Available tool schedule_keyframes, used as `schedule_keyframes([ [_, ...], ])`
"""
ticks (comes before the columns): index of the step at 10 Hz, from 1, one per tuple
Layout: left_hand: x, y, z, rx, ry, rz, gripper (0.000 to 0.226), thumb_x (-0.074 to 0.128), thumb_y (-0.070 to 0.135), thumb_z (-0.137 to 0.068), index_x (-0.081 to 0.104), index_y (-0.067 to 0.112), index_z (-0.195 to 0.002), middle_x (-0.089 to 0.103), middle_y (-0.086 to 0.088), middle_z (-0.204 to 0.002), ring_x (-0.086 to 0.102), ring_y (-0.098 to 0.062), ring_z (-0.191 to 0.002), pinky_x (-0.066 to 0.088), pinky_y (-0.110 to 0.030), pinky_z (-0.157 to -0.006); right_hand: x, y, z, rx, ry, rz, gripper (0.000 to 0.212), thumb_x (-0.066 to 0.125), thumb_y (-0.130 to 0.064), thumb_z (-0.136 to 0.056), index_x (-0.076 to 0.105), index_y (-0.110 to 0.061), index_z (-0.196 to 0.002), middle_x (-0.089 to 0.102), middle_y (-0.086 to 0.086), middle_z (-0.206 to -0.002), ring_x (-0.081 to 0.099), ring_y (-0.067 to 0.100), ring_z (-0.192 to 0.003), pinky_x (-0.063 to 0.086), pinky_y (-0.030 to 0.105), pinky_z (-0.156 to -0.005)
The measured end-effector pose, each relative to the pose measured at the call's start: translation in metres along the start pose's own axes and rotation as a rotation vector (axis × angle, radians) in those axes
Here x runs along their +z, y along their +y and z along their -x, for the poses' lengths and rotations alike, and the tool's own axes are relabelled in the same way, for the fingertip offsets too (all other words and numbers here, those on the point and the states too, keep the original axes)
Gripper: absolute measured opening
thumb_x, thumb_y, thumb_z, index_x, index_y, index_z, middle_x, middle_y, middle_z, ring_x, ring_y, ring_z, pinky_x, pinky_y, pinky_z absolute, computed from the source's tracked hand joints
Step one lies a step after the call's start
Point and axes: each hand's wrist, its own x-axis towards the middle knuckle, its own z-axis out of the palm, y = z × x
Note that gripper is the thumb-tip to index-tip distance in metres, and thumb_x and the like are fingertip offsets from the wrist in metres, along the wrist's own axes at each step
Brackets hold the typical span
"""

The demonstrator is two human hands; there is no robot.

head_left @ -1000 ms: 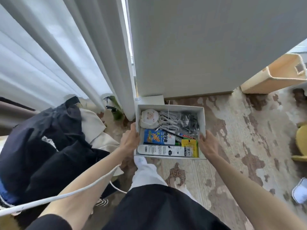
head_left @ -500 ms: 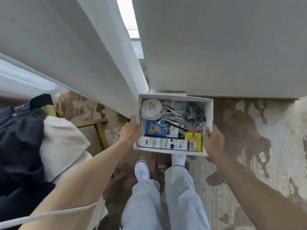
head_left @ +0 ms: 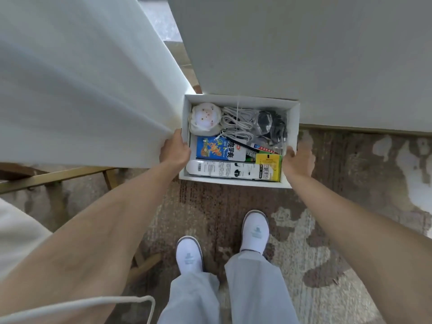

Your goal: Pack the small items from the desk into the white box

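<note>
A: Left hand (head_left: 174,151) and right hand (head_left: 296,161) wide apart, each clamped on a short side of the white box (head_left: 294,118), arms stretched forward and down.

B: Holding it up, or resting it?

A: Hard to tell. Box level, open side up, out in front of the slippers (head_left: 255,231), above or on the patterned floor (head_left: 350,183). Far rim touching or tucked just under the edge of a pale flat panel (head_left: 304,54); left rim just beside a hanging white curtain (head_left: 81,90).

B: And inside?

A: Looks well filled. Round white pouch (head_left: 204,118) in the far left corner, coiled white cable (head_left: 236,122) beside it, dark cords in a clear bag (head_left: 272,123) at far right. Nearer: blue packet (head_left: 214,149), yellow packet (head_left: 268,166), long white carton (head_left: 224,169) along the near wall. A few thin things between, too small to name.

B: So, packing done?

A: Probably most of it. No lid in view, no desk top in view either, so no saying whether anything loose remains there. Judging from the grip, present step seems to be carrying or setting the packed box somewhere, not adding more.

B: Anything else close by?

A: Wooden frame legs (head_left: 70,174) at left under the curtain, white cord (head_left: 93,302) looping across the bottom left corner.
</note>
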Motion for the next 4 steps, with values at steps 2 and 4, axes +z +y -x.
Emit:
schedule_keyframes([
  [2, -0.030, 0.017, 0.035, -0.139, -0.203, 0.071, 0.043, 0.048, 0.007, -0.084, 0.040, 0.002, -0.127, 0.054, -0.019, -0.118, 0.052, -0.033, -0.102, 0.045, -0.038, -0.083, -0.052, -0.017, 0.016, -0.005, -0.234, 0.112, 0.031, 0.046, -0.003, -0.091, 0.060, -0.009, -0.119, 0.066, 0.013, -0.116, 0.062, 0.030, -0.100, 0.042, 0.029, -0.075],
  [4, -0.118, 0.041, 0.159, 0.016, -0.435, -0.065, 0.039, 0.044, 0.016, -0.091, 0.045, 0.009, -0.129, 0.055, -0.016, -0.128, 0.055, -0.031, -0.112, 0.046, -0.035, -0.090, -0.163, -0.046, 0.111, 0.055, -0.423, 0.132, 0.034, 0.046, -0.010, -0.095, 0.062, -0.014, -0.124, 0.063, 0.009, -0.127, 0.059, 0.029, -0.110, 0.041, 0.025, -0.078],
])
